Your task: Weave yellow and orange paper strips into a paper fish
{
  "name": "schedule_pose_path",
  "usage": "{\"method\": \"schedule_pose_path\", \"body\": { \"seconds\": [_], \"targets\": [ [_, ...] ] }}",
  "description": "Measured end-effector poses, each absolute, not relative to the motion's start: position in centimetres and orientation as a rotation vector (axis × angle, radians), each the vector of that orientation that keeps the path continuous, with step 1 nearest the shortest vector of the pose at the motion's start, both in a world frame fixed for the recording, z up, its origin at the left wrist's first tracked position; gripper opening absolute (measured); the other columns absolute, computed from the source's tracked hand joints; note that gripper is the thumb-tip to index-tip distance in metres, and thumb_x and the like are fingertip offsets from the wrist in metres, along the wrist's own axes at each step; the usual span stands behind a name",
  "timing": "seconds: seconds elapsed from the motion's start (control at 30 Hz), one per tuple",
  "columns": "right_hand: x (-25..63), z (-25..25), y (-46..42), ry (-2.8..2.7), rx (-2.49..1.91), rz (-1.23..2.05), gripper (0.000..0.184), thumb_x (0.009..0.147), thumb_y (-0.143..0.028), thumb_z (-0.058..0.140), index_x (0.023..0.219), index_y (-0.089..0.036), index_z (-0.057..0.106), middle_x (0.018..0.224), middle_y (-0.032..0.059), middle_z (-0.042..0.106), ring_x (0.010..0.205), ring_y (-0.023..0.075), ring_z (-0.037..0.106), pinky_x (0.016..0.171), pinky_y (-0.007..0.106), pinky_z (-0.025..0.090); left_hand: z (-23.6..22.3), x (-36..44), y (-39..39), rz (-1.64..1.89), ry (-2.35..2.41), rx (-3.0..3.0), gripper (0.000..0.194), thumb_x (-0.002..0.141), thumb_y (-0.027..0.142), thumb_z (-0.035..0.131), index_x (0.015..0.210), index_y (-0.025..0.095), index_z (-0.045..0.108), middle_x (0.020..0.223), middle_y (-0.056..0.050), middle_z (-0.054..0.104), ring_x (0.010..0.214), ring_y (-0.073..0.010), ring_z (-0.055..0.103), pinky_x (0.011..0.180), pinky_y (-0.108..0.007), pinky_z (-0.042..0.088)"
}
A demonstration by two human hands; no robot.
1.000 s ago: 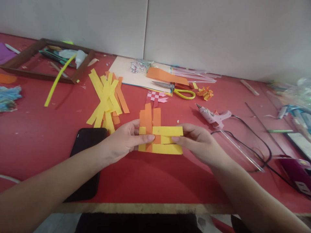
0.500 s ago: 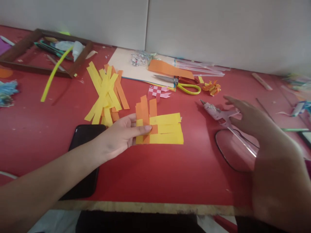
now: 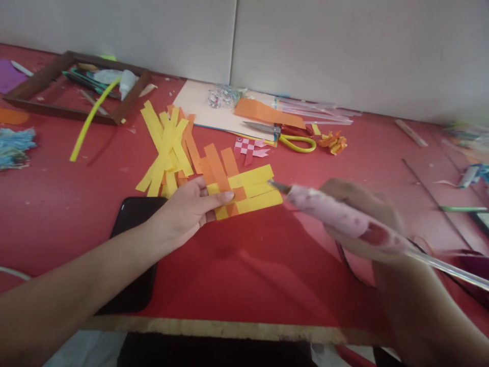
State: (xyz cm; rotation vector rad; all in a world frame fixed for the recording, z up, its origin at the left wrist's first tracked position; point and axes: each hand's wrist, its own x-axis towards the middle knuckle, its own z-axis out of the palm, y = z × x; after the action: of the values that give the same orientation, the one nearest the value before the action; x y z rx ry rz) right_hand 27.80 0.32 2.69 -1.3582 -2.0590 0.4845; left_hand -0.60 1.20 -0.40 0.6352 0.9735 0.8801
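Red table (image 3: pixel 237 290) under phone (image 3: pixel 139 280), paper strips (image 3: pixel 168 145), frame (image 3: pixel 130 99)

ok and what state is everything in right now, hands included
left hand: closed on the woven paper
right hand: gripping the glue gun, blurred
woven paper: part woven, strip ends loose
glue gun: raised, clear stick in its back
loose strips: piled crisscross
scissors: lying down, blades seem shut
phone: dark, partly hidden

1 black phone (image 3: pixel 135 293), 1 brown frame (image 3: pixel 76 113)
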Motion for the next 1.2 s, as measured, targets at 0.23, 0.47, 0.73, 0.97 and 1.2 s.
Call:
{"method": "schedule_pose_path", "body": {
  "seconds": [0.23,0.47,0.73,0.97,1.2],
  "targets": [
    [26.0,1.9,0.0,-2.355,-1.133,0.429,0.017,0.077,-0.014,0.055,0.091,-0.024,0.056,0.075,0.0009,0.065,0.059,0.0131,0.059,0.056,0.027,0.046,-0.1,-0.5,1.0,0.919,1.003,0.640,0.037,0.075,0.016,0.080,0.109,0.017,0.066,0.106,-0.009,0.076,0.097,-0.0227,0.072,0.076,-0.029,0.062],
    [26.5,1.8,-0.1,-2.348,-1.183,0.489,0.027,0.073,-0.008,0.055,0.091,-0.027,0.056,0.075,-0.0005,0.064,0.058,0.0125,0.058,0.054,0.025,0.046,-0.3,-0.7,0.8,0.893,1.018,0.698,0.038,0.074,0.020,0.081,0.109,0.019,0.066,0.107,-0.008,0.075,0.095,-0.0229,0.073,0.079,-0.032,0.060],
    [26.2,1.8,-0.1,-2.348,-1.131,0.472,0.022,0.073,-0.010,0.053,0.089,-0.025,0.056,0.074,-0.0019,0.064,0.055,0.0105,0.057,0.051,0.023,0.043,-0.3,-0.8,0.6,0.880,0.935,0.723,0.033,0.075,0.019,0.080,0.106,0.019,0.066,0.104,-0.007,0.076,0.096,-0.0232,0.073,0.081,-0.033,0.060],
    [25.6,2.4,-0.3,-2.328,-1.124,0.514,0.018,0.073,-0.011,0.054,0.087,-0.023,0.057,0.071,-0.0014,0.065,0.052,0.0099,0.056,0.047,0.023,0.041,0.0,-0.5,0.6,0.863,0.845,0.704,0.032,0.080,0.015,0.075,0.110,0.019,0.066,0.114,-0.007,0.074,0.106,-0.0249,0.069,0.091,-0.038,0.057],
    [25.8,1.4,-0.6,-2.367,-1.066,0.410,0.019,0.078,-0.012,0.060,0.094,-0.022,0.056,0.077,0.0000,0.064,0.062,0.0118,0.058,0.057,0.025,0.045,0.0,-0.5,0.6,0.854,0.797,0.692,0.036,0.074,0.010,0.080,0.107,0.018,0.067,0.111,-0.007,0.075,0.100,-0.0212,0.072,0.087,-0.030,0.059]
  ]
}}
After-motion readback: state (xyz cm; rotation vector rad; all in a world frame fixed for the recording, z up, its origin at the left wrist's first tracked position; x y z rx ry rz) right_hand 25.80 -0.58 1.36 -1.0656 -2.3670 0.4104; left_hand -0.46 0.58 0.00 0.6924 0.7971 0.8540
